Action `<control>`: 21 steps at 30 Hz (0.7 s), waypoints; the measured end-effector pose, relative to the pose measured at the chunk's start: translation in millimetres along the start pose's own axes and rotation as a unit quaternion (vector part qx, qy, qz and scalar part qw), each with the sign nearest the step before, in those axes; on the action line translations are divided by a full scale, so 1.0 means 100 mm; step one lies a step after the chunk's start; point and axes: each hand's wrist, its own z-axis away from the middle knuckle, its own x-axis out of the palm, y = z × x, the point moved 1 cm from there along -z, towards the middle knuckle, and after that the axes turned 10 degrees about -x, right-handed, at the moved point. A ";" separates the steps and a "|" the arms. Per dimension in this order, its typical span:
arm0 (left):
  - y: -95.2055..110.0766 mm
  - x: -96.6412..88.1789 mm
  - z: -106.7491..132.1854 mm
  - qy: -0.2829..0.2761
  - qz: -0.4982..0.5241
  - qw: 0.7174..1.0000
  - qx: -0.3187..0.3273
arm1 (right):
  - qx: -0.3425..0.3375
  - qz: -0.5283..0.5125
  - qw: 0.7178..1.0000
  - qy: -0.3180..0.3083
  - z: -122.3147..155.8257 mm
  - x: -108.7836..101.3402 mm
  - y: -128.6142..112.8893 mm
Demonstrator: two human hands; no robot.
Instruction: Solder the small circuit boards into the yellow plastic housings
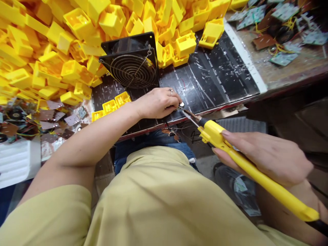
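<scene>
My right hand (266,155) grips a yellow-handled soldering iron (246,164), its metal tip reaching up-left to a small shiny part (181,105). My left hand (159,102) pinches that small part at the near edge of the black mat (217,78), fingers curled around it; a ring shows on one finger. What exactly the small part is stays too small to tell. A row of yellow plastic housings (111,106) lies just left of my left wrist.
A black fan with a wire grille (133,65) stands behind my left hand. A big heap of yellow plastic housings (51,44) fills the back left. Circuit boards and wires lie at far right (282,30) and left (23,119). A white box (15,160) sits at lower left.
</scene>
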 end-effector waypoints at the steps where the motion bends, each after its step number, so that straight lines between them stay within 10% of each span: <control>1: 0.00 0.00 0.00 0.002 -0.001 1.000 0.003 | -0.047 0.016 0.999 0.003 -0.06 -0.01 -0.01; 21: 0.00 0.04 0.00 -0.019 -0.064 0.998 -0.007 | 0.013 -0.018 1.000 -0.014 -0.12 -0.19 -0.07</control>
